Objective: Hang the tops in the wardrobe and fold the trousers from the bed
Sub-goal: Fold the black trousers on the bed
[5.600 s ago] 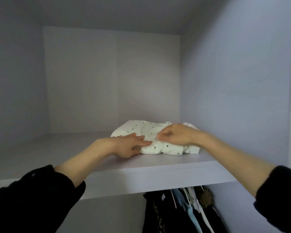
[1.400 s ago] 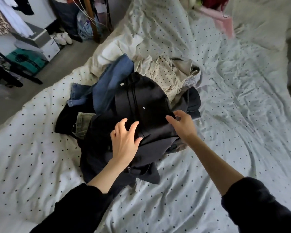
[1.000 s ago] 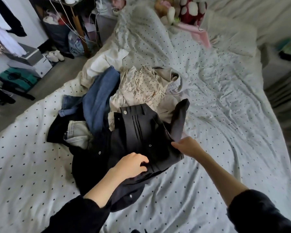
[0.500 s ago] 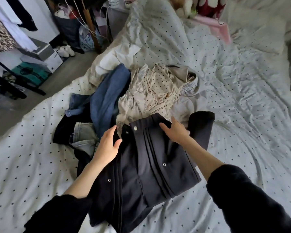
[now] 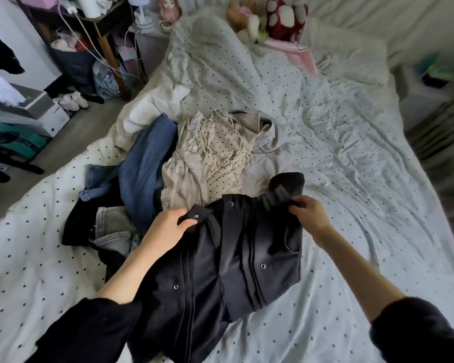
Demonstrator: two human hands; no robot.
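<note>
The blue jeans [image 5: 147,163] lie just left of the black trousers [image 5: 231,260] on the bed [image 5: 351,179]. The left hand [image 5: 165,229] pinches the trousers' top edge. The right hand [image 5: 312,216] grips the same edge further right.

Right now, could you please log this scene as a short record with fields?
Surface: bed with dotted sheet
Left hand: grips the top edge of the black garment
Right hand: grips the same edge, farther right
Pile behind: blue jeans, beige dotted garment
Folded or hung: not yet
</note>
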